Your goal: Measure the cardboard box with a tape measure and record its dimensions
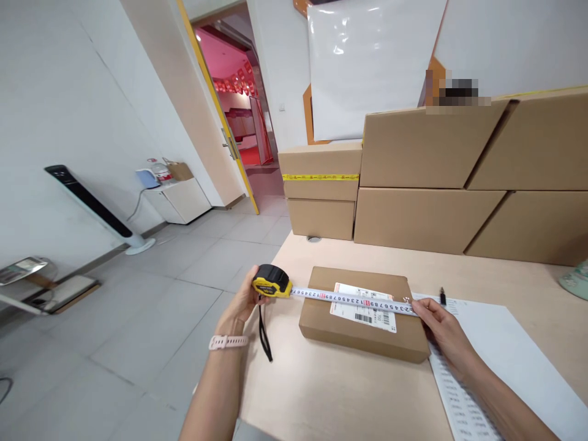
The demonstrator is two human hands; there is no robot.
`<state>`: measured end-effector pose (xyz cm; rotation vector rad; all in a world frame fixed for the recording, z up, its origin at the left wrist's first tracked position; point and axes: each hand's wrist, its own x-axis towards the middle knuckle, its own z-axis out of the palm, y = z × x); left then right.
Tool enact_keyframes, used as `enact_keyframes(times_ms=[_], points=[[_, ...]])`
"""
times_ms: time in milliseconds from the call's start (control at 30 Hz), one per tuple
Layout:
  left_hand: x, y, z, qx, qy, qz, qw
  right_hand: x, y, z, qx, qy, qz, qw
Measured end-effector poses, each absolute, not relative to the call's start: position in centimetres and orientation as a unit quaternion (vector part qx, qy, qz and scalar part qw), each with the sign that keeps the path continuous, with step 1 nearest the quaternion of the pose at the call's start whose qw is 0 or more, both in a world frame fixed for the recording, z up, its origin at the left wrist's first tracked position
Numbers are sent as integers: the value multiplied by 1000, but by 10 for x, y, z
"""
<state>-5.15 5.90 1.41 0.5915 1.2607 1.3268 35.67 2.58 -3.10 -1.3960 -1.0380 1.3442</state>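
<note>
A yellow and black tape measure (pixel 272 282) is gripped in my left hand (pixel 245 297), off the left side of a flat cardboard box (pixel 367 343). Its black wrist strap (pixel 264 334) dangles below. The white blade (pixel 349 299) stretches across the top of the box, over the upper part of a shipping label (pixel 365 315). At the box's right edge, my right hand (pixel 438 327) pinches the blade's end between thumb and fingers. The hook at the tip is hidden by those fingers.
Printed sheets (pixel 496 343) lie right of the box, partly under my right forearm, with a black pen (pixel 443 296) at their top edge. Large cartons (pixel 427 217) are stacked along the table's back. A green patterned object (pixel 575 280) stands at far right. The table's left edge (pixel 280 251) borders the floor.
</note>
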Motion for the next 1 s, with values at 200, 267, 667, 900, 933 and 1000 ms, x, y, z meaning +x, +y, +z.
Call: enact_keyframes(times_ms=[200, 267, 667, 900, 933, 1000], points=[[-52, 59, 13, 262, 526, 567, 577, 357, 27, -32, -559, -415, 552, 458], [-52, 59, 12, 265, 524, 566, 579, 356, 27, -31, -559, -416, 551, 460], [-52, 57, 12, 278, 519, 562, 581, 355, 26, -29, -561, -418, 543, 465], [-43, 47, 23, 306, 509, 602, 535, 356, 25, -19, -573, -440, 495, 483], [-40, 42, 27, 320, 499, 606, 530, 360, 25, -15, -577, -444, 476, 494], [-32, 26, 35, 352, 476, 607, 530, 369, 24, -2, -591, -441, 425, 525]])
